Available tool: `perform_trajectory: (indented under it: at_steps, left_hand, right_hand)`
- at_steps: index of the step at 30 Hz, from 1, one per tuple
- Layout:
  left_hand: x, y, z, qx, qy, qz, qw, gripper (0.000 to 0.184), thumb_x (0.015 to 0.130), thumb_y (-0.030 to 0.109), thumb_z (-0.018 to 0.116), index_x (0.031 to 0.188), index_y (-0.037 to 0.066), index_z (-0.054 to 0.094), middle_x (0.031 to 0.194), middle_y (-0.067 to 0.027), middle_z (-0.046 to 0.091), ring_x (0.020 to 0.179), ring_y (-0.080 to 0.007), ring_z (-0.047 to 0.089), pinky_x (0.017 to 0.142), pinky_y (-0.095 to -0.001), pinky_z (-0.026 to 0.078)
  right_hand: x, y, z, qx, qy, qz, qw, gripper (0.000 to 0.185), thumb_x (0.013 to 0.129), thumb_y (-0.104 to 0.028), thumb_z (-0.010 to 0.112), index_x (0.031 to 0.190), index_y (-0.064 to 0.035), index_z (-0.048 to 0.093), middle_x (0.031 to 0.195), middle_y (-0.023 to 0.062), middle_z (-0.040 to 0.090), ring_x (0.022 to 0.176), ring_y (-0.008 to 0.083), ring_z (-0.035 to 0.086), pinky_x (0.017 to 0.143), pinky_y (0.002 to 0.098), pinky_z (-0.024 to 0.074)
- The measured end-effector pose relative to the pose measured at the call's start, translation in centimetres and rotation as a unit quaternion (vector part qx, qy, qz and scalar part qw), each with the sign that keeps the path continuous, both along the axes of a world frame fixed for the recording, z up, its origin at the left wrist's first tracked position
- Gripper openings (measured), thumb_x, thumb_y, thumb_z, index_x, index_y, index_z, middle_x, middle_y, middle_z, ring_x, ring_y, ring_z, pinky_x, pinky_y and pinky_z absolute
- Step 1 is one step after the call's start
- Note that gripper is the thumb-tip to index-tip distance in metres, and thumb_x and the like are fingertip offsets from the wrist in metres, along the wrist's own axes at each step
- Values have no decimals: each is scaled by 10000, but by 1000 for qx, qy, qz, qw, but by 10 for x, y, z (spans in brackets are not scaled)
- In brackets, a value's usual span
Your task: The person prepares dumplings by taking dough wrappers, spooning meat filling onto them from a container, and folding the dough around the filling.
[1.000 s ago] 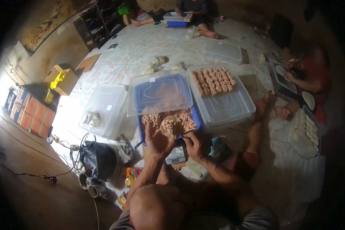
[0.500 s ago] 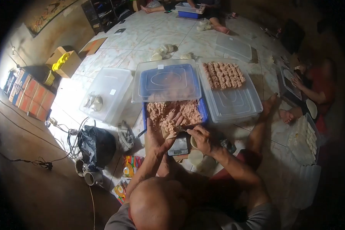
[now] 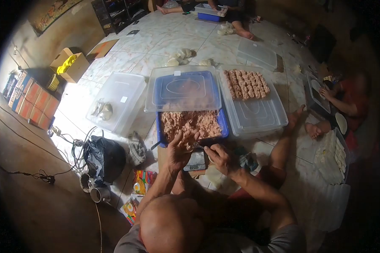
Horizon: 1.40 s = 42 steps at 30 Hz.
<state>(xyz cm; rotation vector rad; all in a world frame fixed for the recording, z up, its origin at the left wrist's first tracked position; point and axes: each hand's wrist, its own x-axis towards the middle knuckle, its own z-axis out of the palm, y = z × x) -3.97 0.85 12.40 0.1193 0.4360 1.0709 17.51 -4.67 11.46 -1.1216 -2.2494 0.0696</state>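
My left hand [image 3: 178,157] is cupped, palm up, with its fingers curled around a thin wrapper bearing a lump of minced filling [image 3: 187,143]. The wrapper itself is mostly hidden by my fingers. My right hand [image 3: 222,158] grips a small metal spoon-like utensil [image 3: 198,145], its tip at the filling. Just beyond both hands, a blue tub [image 3: 225,126] holds pink minced mixture [image 3: 207,122], partly covered by a clear lid [image 3: 183,105]. Below my hands sits a digital scale [image 3: 194,162]. Pale round pieces [image 3: 214,176] lie beside it.
On the right, a clear container [image 3: 257,116] carries rows of filled pieces [image 3: 247,84]. Another clear lid [image 3: 118,95], a black bag [image 3: 104,158] and a mug [image 3: 100,195] lie left. A co-worker [image 3: 350,95] sits right, near a white-filled tray [image 3: 331,158]; another sits far back.
My left fingers have curled in around the wrapper and filling, which showed more openly before. My right hand has shifted slightly, with the utensil still at the filling.
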Motion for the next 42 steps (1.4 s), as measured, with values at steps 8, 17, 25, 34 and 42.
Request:
perform_trajectory:
  at_steps: [8,17,25,34,42]
  left_hand:
    - [-17,6,-9,-73,3,137,988,324,980,335,622,1138,53,619,1247,-144,680,1183,-293,616,1022,-457,477]
    - [6,-2,7,13,65,45,997,651,966,595,506,1247,17,612,1192,-169,686,1072,-278,650,994,-392,483]
    - [4,-6,1,29,-14,-23,999,770,980,623,435,1373,-35,517,1349,-196,605,1195,-290,607,1069,-446,444]
    - [-3,-11,3,-52,32,-29,998,719,991,582,459,1361,-31,520,1320,-200,606,1185,-317,595,1068,-483,428]
    - [18,-17,-9,-24,28,15,999,602,991,594,443,1081,45,673,1163,-166,671,1063,-311,624,969,-435,485]
  right_hand:
    - [-11,-14,43,-81,143,-70,984,262,916,9,547,1156,12,652,993,146,626,894,330,662,755,386,548]
    - [-22,-28,79,-221,33,-115,968,123,919,-39,530,1006,-41,617,932,194,606,881,420,623,749,489,496]
    - [-9,-8,50,-198,-3,-50,979,129,919,1,507,1001,13,606,935,203,615,899,404,614,771,469,489]
    - [-9,-5,85,-200,65,-42,977,92,888,7,546,965,8,596,877,208,553,859,401,592,739,486,479]
    - [-23,-20,67,-225,61,-104,967,147,893,-6,520,993,0,628,928,227,599,907,414,608,793,486,493]
